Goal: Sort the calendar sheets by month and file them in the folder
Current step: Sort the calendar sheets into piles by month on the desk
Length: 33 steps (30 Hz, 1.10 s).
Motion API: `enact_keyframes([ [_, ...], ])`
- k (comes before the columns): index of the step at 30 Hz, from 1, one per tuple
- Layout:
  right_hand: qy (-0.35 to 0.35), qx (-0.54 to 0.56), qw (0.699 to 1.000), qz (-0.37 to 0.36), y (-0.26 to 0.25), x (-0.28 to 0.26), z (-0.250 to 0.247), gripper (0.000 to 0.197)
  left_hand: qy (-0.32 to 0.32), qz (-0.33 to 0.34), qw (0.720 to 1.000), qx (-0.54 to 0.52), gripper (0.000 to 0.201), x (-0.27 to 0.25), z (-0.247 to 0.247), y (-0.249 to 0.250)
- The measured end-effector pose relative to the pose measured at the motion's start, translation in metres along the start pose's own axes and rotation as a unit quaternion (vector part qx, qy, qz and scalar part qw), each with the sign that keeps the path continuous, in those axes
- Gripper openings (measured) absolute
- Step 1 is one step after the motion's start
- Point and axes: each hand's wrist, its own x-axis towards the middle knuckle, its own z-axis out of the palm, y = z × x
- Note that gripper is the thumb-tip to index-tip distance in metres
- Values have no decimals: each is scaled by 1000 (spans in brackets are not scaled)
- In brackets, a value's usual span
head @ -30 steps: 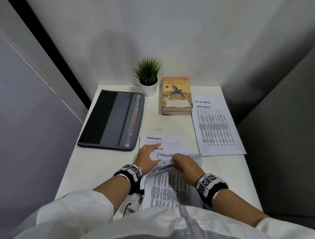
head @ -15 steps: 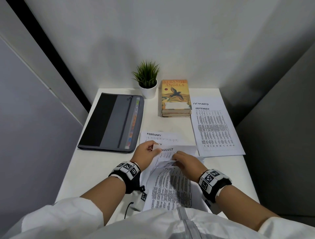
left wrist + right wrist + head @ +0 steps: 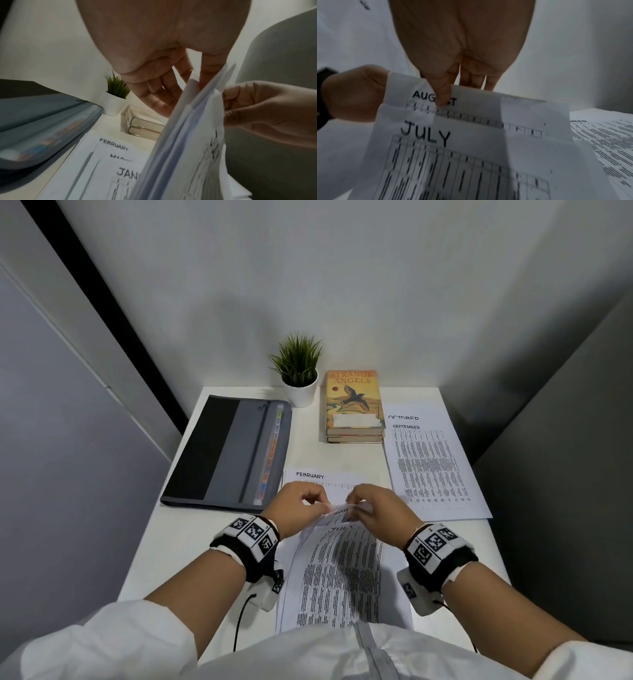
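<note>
— Above the desk, near edge: what is held?
— Both hands. Left hand and right hand pinch the top of the raised sheets; fingers clamped on paper. JULY leads, AUGUST behind.
— Folder?
— Closed, far left.

White tabletop set in a narrow nook. Plain white back wall, soft shadows low down. Grey panel on the left with a black vertical strip beside it. Darker grey panel on the right. Even, dim indoor light.
</note>
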Motion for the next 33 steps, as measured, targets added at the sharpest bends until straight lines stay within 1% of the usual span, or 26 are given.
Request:
enact_keyframes([
  [2, -30, 39, 998, 35, -9, 2, -12, 9, -6, -3, 1000, -25, 13, 2, -4, 5],
  [5, -30, 19, 999, 27, -25, 10, -33, 7, 1, 3, 997, -77, 19, 4, -12, 12],
  [7, -25, 29, 999, 19, -36, 17, -48, 6, 19, 22, 994, -109, 15, 6, -19, 18],
  [9, -19, 34, 999, 15, -46, 25, -61, 7, 56, 39, 987, -148, 18, 7, -25, 24],
  [12, 14, 44, 999, 2, -58, 37, -80, 8, 127, 79, 970, -190, 38, 8, -30, 33],
  [14, 52, 52, 997, -9, -67, 45, -91, 9, 163, 114, 962, -186, 58, 9, -32, 35],
  [15, 70, 55, 996, -14, -71, 48, -97, 9, 174, 123, 962, -168, 62, 9, -32, 36],
  [16, 85, 59, 994, -19, -76, 52, -102, 9, 188, 122, 965, -139, 56, 11, -32, 38],
  [18, 113, 71, 990, -36, -87, 57, -111, 10, 223, 108, 967, -64, 35, 19, -31, 42],
  [19, 131, 79, 987, -50, -92, 59, -114, 10, 240, 106, 964, -43, 26, 23, -31, 46],
  [20, 158, 82, 982, -66, -94, 61, -118, 9, 255, 105, 960, -42, 19, 27, -32, 51],
  [21, 202, 71, 974, -78, -94, 62, -121, 12, 267, 102, 956, -61, 15, 32, -34, 55],
  [22, 262, 45, 961, -79, -90, 62, -124, 19, 276, 96, 952, -90, 19, 36, -37, 59],
  [23, 329, 19, 942, -62, -82, 62, -126, 33, 285, 85, 947, -119, 28, 41, -41, 61],
  [24, 385, 11, 922, -30, -72, 62, -127, 50, 296, 74, 942, -139, 38, 45, -44, 63],
  [25, 415, 31, 909, 11, -59, 61, -128, 68, 309, 73, 935, -156, 41, 48, -47, 66],
  [26, 411, 79, 907, 53, -45, 59, -128, 83, 325, 78, 928, -166, 36, 50, -49, 69],
  [27, 378, 153, 909, 86, -31, 59, -125, 92, 335, 83, 923, -170, 29, 53, -49, 72],
  [28, 328, 236, 909, 107, -19, 58, -121, 92, 335, 83, 922, -175, 27, 57, -47, 74],
  [29, 275, 310, 902, 117, -8, 59, -114, 81, 324, 79, 925, -182, 28, 60, -42, 75],
  [30, 244, 362, 892, 120, 1, 59, -107, 63, 305, 73, 930, -191, 34, 63, -36, 76],
  [31, 247, 389, 880, 117, 8, 61, -101, 44, 283, 70, 936, -197, 40, 65, -29, 76],
  [32, 267, 404, 867, 116, 13, 62, -97, 32, 266, 70, 940, -203, 44, 67, -21, 75],
  [33, 289, 414, 856, 113, 17, 65, -95, 27, 258, 77, 940, -209, 45, 68, -15, 74],
])
